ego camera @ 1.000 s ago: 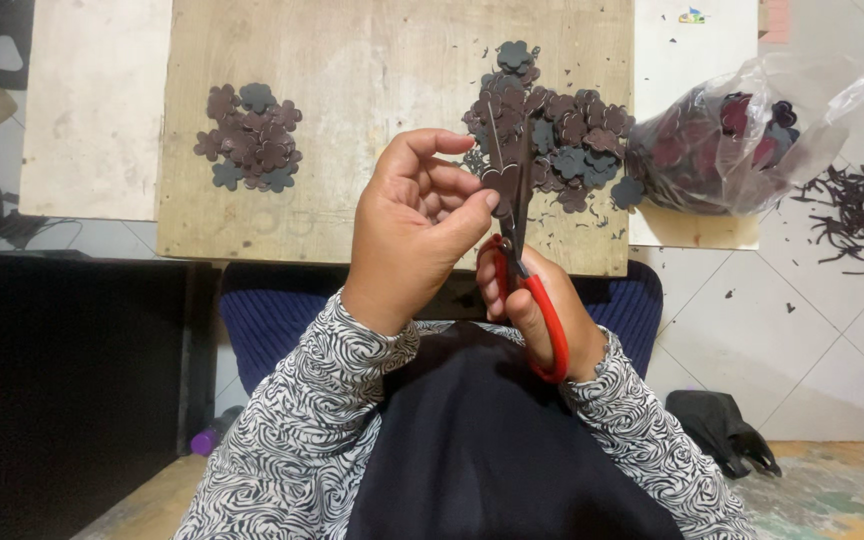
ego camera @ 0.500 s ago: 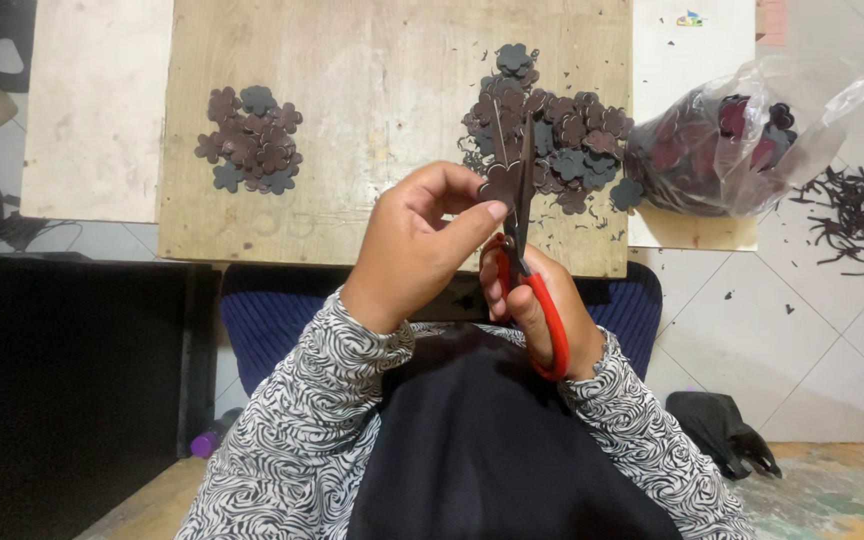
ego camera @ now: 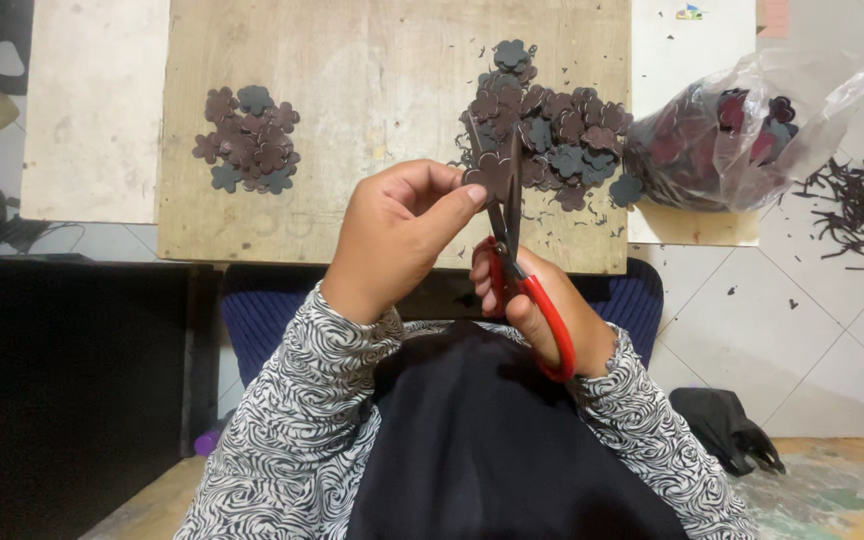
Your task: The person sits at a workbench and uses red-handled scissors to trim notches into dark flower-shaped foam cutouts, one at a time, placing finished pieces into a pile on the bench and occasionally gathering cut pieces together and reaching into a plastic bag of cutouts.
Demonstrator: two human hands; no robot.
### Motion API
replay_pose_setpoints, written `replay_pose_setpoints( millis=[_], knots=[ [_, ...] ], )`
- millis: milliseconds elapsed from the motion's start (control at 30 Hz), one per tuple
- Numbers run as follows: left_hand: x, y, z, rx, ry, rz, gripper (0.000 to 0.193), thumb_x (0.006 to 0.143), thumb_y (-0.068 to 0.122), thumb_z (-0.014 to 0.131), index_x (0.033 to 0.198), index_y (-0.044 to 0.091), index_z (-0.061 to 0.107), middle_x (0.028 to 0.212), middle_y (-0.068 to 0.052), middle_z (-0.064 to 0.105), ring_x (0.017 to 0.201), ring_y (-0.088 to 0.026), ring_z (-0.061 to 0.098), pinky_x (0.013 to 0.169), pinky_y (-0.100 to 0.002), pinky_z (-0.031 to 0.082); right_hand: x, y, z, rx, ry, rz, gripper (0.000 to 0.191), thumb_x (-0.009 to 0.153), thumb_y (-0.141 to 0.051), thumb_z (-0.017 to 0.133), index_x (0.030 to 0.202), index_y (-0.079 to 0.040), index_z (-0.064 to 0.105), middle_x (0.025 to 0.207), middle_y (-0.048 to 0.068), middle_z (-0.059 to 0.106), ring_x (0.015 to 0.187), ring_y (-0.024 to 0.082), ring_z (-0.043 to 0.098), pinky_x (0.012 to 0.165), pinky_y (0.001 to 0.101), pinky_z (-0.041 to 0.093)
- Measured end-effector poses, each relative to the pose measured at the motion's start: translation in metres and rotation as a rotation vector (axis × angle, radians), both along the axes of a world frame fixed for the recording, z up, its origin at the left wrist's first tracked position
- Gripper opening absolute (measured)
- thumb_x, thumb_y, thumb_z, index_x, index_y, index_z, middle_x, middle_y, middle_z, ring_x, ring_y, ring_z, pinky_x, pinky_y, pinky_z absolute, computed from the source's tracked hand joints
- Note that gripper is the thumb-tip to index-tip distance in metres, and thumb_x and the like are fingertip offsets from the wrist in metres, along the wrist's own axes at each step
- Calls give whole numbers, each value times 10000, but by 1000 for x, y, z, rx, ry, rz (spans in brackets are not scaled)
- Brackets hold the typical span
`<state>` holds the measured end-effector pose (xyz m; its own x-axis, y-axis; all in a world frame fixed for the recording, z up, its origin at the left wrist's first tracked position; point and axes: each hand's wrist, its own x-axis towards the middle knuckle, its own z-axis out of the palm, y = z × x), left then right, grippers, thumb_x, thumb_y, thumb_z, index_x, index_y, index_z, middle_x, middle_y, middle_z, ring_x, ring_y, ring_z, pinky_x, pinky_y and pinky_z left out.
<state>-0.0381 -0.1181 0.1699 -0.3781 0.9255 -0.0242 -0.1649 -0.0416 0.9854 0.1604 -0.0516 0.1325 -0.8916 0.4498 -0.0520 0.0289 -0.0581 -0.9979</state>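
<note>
A white tiled floor [ego camera: 832, 330] lies under a wooden tabletop [ego camera: 372, 90]. Near, the left hand [ego camera: 397, 235] pinches a dark flower cutout [ego camera: 489, 172] while the right hand [ego camera: 542, 300], fingers closed through red-handled scissors [ego camera: 527, 270], is partly hidden. Farther, two cutout piles [ego camera: 552, 125] and a plastic bag [ego camera: 742, 130], contents blurred.

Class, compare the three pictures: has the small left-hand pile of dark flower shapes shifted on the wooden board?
No. The small pile lies at the same spot near the left edge of the wooden board, just as before.
</note>
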Motion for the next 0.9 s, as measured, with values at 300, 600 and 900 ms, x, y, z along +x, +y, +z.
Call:
replay_pose_setpoints(
  millis=[300, 600, 900],
  knots=[
    [-12, -3, 5, -70, 96, -43, 153, 931, 138, 754, 945, -13, 739, 847, -15, 750, 748, -31, 640, 668, -193, 535, -1, 4, 0, -9, -52, 37, 953, 827, -852, 580, 1256, -2, 561, 1040, 24, 571, 905, 102, 551, 822, 249, 516],
    [-12, -3, 11, -113, 154, -37, 162, 917, 155, 758, 919, -6, 751, 814, -14, 748, 715, -30, 637, 635, -189, 529, -1, 7, 3, 35, -90, 50, 946, 810, -864, 570, 1223, -13, 568, 998, 14, 572, 866, 91, 552, 780, 238, 515],
    [-12, -4, 12, -133, 176, -30, 174, 908, 168, 764, 917, -5, 761, 805, -11, 747, 701, -30, 632, 619, -187, 523, -3, 9, 2, 62, -104, 57, 926, 804, -874, 558, 1179, -28, 576, 926, 2, 566, 813, 79, 550, 726, 224, 503]
  ],
)
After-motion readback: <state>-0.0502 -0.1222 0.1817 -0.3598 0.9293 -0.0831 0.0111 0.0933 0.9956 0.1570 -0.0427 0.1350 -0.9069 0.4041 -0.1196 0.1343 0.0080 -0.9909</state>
